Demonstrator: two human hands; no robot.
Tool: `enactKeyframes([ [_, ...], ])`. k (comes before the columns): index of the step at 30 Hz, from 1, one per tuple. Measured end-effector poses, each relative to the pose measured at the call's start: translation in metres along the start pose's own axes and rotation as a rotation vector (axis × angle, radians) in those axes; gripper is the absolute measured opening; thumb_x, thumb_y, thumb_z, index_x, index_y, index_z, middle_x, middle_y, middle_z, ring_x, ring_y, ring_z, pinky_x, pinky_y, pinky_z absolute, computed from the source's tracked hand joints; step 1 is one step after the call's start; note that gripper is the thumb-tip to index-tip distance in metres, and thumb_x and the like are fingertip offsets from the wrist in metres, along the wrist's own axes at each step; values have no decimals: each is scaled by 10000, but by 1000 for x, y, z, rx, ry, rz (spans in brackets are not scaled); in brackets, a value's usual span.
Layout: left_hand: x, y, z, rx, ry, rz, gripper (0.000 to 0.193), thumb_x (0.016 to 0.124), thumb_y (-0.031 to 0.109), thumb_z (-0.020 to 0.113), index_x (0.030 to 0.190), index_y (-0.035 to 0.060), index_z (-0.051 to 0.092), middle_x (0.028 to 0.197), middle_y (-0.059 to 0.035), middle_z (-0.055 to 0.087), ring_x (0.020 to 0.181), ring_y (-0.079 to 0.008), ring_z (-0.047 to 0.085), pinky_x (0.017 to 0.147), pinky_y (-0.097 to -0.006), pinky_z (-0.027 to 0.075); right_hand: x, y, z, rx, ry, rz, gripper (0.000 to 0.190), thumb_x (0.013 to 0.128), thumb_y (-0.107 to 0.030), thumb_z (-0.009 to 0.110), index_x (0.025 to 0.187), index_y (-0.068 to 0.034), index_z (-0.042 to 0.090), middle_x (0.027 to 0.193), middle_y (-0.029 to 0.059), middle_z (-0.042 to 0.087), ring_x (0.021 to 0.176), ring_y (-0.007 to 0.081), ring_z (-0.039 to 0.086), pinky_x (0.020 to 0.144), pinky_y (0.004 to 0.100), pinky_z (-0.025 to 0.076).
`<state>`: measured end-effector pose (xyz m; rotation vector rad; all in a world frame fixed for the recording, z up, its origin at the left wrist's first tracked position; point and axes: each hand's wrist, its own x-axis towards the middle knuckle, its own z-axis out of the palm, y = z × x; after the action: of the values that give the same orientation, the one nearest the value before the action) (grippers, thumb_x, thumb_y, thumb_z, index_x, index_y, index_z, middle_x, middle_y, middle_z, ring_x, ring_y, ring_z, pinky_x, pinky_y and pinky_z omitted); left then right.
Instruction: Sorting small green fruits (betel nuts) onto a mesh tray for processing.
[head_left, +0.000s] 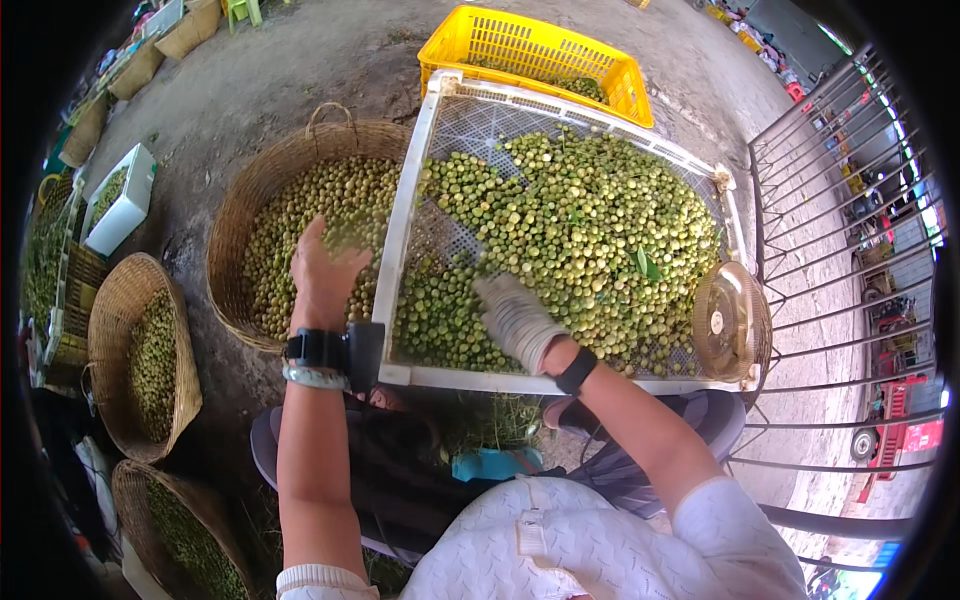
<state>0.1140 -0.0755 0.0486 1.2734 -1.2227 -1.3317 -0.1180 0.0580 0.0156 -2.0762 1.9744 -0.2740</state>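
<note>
A white-framed mesh tray (409, 217), heaped with small round green and yellowish fruits (600, 202), lies before me. To its left stands a round wicker basket (229, 277) holding more of these fruits, mostly yellowish. My left hand (322, 266), bare, is above that basket with thumb and fingers spread; a greenish blur shows beside it. On the near part of the tray my right hand (517, 315), in a pale striped glove, touches the fruits. Motion blurs its fingertips, so I cannot tell whether they hold any. A few green leaves (646, 264) lie among the fruits.
A yellow plastic crate (536, 34) stands behind the tray. At the tray's right corner sits a small round fan (724, 322), with a metal railing (832, 345) beyond. Leftward are more fruit-filled wicker baskets (112, 337) and a white foam box (131, 199).
</note>
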Motion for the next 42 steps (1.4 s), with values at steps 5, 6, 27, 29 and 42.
enactKeyframes([
  [5, 2, -21, 27, -662, -1, -331, 572, 955, 204, 508, 1435, 8, 268, 1477, -244, 154, 1201, -381, 464, 943, -504, 451, 6, -1, -2, 629, -8, -15, 178, 860, -83, 551, 1029, -56, 600, 955, 162, 586, 949, 284, 571, 856, 371, 481],
  [6, 0, -22, 31, -684, -39, -338, 567, 955, 204, 508, 1435, 11, 275, 1480, -238, 156, 1172, -364, 493, 924, -492, 466, 13, 1, -11, 391, 49, -72, 174, 881, -68, 519, 1033, -57, 603, 964, 157, 596, 922, 291, 583, 853, 368, 484],
  [27, -16, -33, 59, 799, -445, 347, 129, 767, 22, 584, 867, 32, 666, 811, -183, 656, 801, -376, 635, 711, -436, 502, 58, 47, -13, 154, 70, -17, 316, 782, -169, 655, 1086, -88, 628, 968, 198, 631, 916, 357, 616, 837, 420, 487],
  [29, -14, -35, 54, 861, -503, 339, 117, 743, 5, 593, 837, 27, 659, 855, -182, 659, 861, -367, 629, 746, -421, 501, 65, 41, -9, 75, 5, -42, 340, 765, -155, 678, 1096, -94, 633, 993, 191, 619, 908, 354, 616, 839, 413, 489],
  [42, -22, -30, 68, 816, -571, 283, 120, 762, 8, 576, 813, 24, 683, 782, -173, 662, 829, -304, 650, 734, -384, 522, 75, 42, -11, -14, -14, -98, 164, 742, -92, 650, 896, -35, 655, 905, 177, 642, 872, 332, 622, 780, 398, 506],
])
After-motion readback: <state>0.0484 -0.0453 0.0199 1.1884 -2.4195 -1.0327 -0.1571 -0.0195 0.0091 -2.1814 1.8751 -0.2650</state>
